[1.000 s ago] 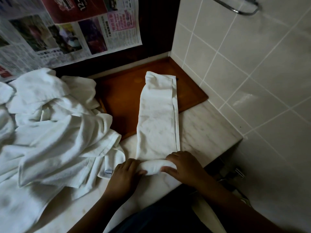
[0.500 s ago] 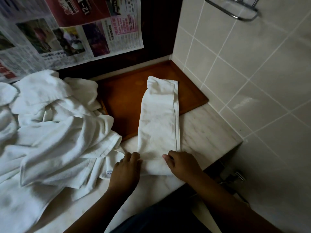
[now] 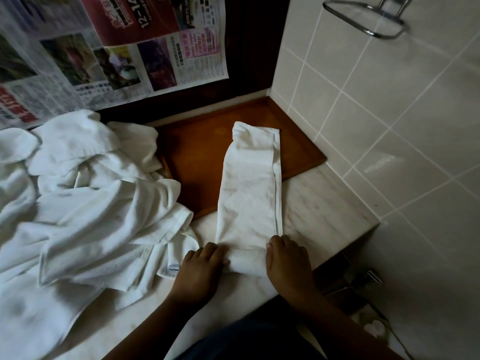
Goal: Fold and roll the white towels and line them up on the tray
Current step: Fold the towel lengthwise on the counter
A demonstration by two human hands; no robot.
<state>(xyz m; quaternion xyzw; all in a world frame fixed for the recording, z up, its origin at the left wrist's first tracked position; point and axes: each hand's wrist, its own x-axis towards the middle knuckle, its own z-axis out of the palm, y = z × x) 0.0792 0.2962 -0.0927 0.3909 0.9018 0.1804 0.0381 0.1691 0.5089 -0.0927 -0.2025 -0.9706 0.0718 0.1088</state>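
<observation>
A white towel folded into a long strip (image 3: pixel 250 188) lies from the marble counter up onto the brown wooden tray (image 3: pixel 197 162) in the far corner. Its near end is curled into a small roll (image 3: pixel 248 262). My left hand (image 3: pixel 201 271) presses the roll's left end and my right hand (image 3: pixel 287 261) presses its right end, fingers bent over the cloth. A heap of loose white towels (image 3: pixel 85 209) covers the counter on the left and overlaps the tray's left edge.
Newspaper (image 3: pixel 104 53) hangs on the dark back wall. A tiled wall (image 3: pixel 389 126) stands close on the right with a chrome towel ring (image 3: pixel 368 19) high up. The counter's front edge (image 3: pixel 337 253) drops off beside my right hand, with a metal fitting (image 3: pixel 368 278) below.
Both hands have pushed the rolled end slightly away from me, and the roll has grown a little thicker. The strip's far end stays on the tray.
</observation>
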